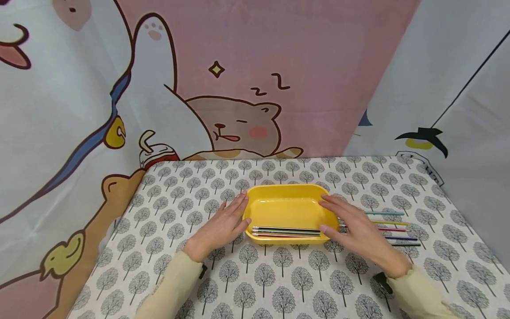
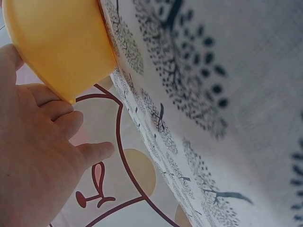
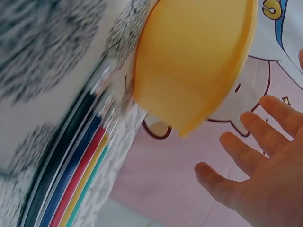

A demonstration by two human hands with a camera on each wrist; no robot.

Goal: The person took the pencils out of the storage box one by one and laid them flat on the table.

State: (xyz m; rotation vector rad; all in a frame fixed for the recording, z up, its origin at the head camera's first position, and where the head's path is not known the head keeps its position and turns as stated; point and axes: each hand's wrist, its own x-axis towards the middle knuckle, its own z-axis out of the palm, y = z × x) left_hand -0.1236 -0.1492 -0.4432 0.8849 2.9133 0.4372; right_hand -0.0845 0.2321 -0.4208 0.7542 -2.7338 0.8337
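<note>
A shallow yellow plastic tray (image 1: 286, 208) with rounded corners lies on the table, its length running left to right. My left hand (image 1: 221, 227) rests at its left end, fingertips and thumb touching the rim. At the right end, my right hand (image 1: 358, 228) has its fingers spread; in the right wrist view these fingers (image 3: 236, 149) stand apart from the tray wall. Several slim pencil-like sticks (image 1: 286, 231), dark and red, lie along the tray's near side. The right hand partly covers more sticks (image 1: 398, 230) on the cloth, in teal, yellow, red, blue and black.
A white tablecloth (image 1: 263, 274) with dark tree prints covers the table. Behind it hangs a pink curtain (image 1: 318, 66) with cartoon animals, and pale fabric (image 1: 478, 155) hangs along the right side.
</note>
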